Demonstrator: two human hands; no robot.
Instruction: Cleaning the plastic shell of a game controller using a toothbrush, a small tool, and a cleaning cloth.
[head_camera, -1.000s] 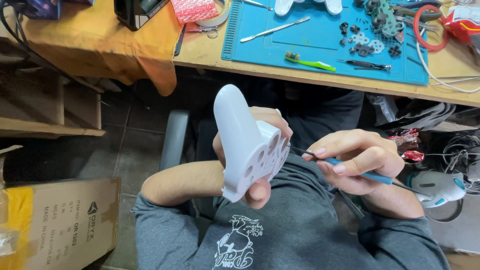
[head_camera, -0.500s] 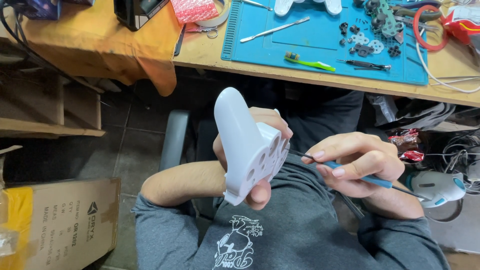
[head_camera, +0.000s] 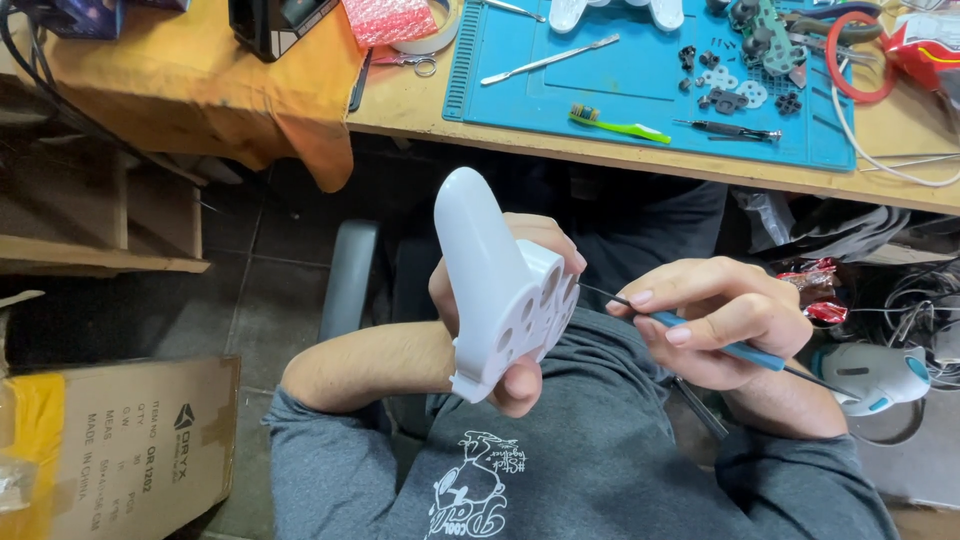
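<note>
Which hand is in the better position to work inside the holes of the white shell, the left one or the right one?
Probably the right. The right hand holds the thin blue tool with its tip at the holes of the white shell. The left hand is fully occupied gripping the shell.
</note>
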